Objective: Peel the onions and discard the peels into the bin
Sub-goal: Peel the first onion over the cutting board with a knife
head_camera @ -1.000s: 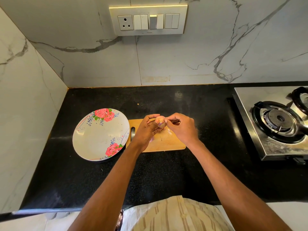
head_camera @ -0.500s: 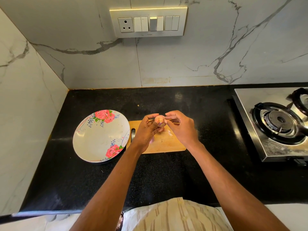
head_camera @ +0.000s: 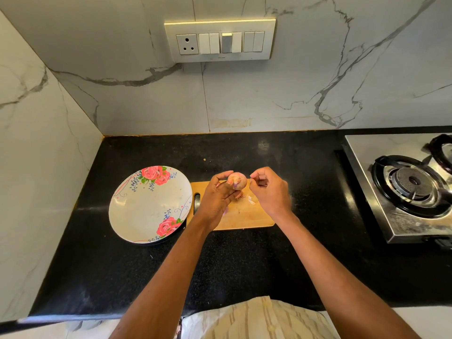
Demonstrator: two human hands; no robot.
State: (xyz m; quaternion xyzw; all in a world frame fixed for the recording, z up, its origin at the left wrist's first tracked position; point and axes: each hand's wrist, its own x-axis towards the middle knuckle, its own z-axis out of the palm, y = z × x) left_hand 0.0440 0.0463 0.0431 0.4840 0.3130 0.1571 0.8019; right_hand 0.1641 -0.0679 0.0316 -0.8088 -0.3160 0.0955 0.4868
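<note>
My left hand holds a small pinkish onion between thumb and fingers, just above the far edge of a wooden cutting board. My right hand is a little to the right of the onion, its fingers curled and the fingertips pinched together; whether they hold a bit of peel is too small to tell. Small scraps of peel lie on the board under my hands. No bin is in view.
A floral plate sits on the black counter left of the board. A steel gas stove stands at the right. Marble walls close the back and left, with a switch panel above.
My right hand has pulled away from the onion to the right, so a gap now shows between them. My left hand keeps the onion in the same place.
</note>
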